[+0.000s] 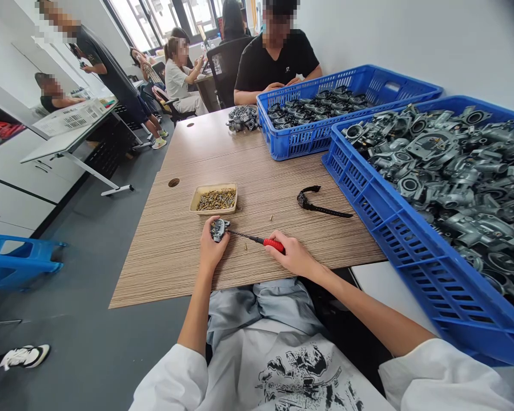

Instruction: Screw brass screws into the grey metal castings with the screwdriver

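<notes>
over the table (145, 274), hands (212, 249) around metal part (218, 229) (left), screwdriver (274, 245) (right); shirt print (300, 374) illegible

Wood-grain table (163, 257), tray (193, 202) of screws (216, 199), black watch (302, 199), blue crate (281, 149)

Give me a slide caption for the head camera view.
Left hand holds a metal part; right hand points a red-handled screwdriver at it.

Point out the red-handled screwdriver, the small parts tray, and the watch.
Red-handled screwdriver (274, 245): head view, on its handle.
Small parts tray (212, 213): head view, on its near wall.
Watch (302, 200): head view, on its case.
</notes>
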`<state>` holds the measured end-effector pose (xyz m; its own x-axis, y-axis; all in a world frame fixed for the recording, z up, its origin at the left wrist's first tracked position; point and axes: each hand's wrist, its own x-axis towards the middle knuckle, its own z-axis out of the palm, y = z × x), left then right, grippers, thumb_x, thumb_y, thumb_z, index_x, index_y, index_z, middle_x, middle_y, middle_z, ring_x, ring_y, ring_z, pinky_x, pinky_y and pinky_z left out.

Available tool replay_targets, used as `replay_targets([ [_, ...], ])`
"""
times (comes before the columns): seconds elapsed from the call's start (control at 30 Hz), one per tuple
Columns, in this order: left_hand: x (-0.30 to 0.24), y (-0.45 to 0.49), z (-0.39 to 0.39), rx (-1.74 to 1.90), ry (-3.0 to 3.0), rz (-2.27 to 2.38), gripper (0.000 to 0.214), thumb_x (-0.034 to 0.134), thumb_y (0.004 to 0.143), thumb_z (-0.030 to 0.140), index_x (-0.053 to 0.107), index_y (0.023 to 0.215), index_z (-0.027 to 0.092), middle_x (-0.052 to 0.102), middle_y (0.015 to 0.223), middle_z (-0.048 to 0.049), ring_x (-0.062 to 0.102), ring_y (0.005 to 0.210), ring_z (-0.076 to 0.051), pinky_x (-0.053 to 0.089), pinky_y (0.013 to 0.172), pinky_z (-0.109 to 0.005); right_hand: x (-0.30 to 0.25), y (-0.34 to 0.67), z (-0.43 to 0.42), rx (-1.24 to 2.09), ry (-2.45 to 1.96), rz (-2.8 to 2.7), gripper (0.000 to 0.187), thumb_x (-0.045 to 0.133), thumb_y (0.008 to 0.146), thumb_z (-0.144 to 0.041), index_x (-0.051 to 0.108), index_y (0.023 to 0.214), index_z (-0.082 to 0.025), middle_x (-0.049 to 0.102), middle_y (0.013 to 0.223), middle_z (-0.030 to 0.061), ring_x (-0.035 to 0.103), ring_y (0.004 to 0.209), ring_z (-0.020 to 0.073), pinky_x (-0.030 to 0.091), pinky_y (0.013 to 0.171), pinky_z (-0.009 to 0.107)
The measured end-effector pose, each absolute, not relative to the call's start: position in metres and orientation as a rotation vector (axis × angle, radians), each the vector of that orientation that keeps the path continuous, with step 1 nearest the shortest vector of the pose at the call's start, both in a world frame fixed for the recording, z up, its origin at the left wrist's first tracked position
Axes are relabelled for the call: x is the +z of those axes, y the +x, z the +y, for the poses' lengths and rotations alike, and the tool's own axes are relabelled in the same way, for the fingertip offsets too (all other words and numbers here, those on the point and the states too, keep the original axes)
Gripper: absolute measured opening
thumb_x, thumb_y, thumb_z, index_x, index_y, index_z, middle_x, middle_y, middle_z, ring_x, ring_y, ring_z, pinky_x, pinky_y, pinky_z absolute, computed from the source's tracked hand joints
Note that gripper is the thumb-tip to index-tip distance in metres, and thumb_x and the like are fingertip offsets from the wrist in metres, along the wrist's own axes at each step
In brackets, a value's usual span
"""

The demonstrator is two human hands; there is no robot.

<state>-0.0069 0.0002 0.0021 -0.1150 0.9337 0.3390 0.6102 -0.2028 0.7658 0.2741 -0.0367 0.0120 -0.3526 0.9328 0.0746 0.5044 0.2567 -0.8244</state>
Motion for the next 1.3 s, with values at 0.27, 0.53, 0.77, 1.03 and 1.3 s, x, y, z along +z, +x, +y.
replay_targets([
  [0.27,0.0029,-0.0068,-0.0003,1.226,1.818,1.71,0.047,0.068,0.085,0.028,0.057,0.131,0.024,0.067,0.115,-0.0056,0.065,0.103,-0.022,0.051,0.098,-0.035,0.0101,0.2748,-0.0363,0.982,-1.296,-1.966,0.023,0.054,0.103,-0.047,0.059,0.106,-0.025,0.068,0.084,0.0,0.062,0.071,0.0188,0.039,0.068,0.027],
  [0.53,0.0011,-0.0075,0.0001,1.239,1.802,1.699,0.048,0.068,0.085,0.027,0.057,0.132,0.024,0.067,0.118,-0.0061,0.065,0.103,-0.022,0.051,0.098,-0.035,0.0099,0.2749,-0.0363,0.99,-1.291,-1.959,0.023,0.054,0.103,-0.048,0.058,0.105,-0.025,0.067,0.083,-0.0001,0.06,0.071,0.0188,0.039,0.068,0.028],
  [0.77,0.0025,-0.0067,-0.0008,1.231,1.796,1.713,0.048,0.068,0.084,0.026,0.057,0.131,0.025,0.068,0.117,-0.0056,0.065,0.102,-0.022,0.05,0.096,-0.035,0.0097,0.2747,-0.0362,0.988,-1.295,-1.952,0.023,0.054,0.102,-0.048,0.059,0.105,-0.025,0.066,0.081,-0.0007,0.06,0.07,0.0184,0.039,0.067,0.028],
  [1.03,0.0028,-0.0068,-0.0005,1.229,1.8,1.714,0.048,0.068,0.085,0.026,0.057,0.132,0.025,0.068,0.116,-0.0053,0.065,0.103,-0.022,0.051,0.096,-0.035,0.0101,0.2743,-0.0362,0.992,-1.296,-1.956,0.023,0.054,0.103,-0.048,0.059,0.104,-0.025,0.068,0.084,-0.0004,0.061,0.071,0.0181,0.04,0.067,0.027],
  [1.3,0.0035,-0.0059,-0.0002,1.245,1.799,1.699,0.048,0.068,0.084,0.026,0.057,0.13,0.024,0.068,0.117,-0.0056,0.065,0.106,-0.022,0.05,0.099,-0.036,0.01,0.2746,-0.0362,0.984,-1.291,-1.961,0.023,0.054,0.103,-0.048,0.058,0.104,-0.025,0.066,0.081,-0.0013,0.06,0.07,0.0179,0.039,0.067,0.027],
])
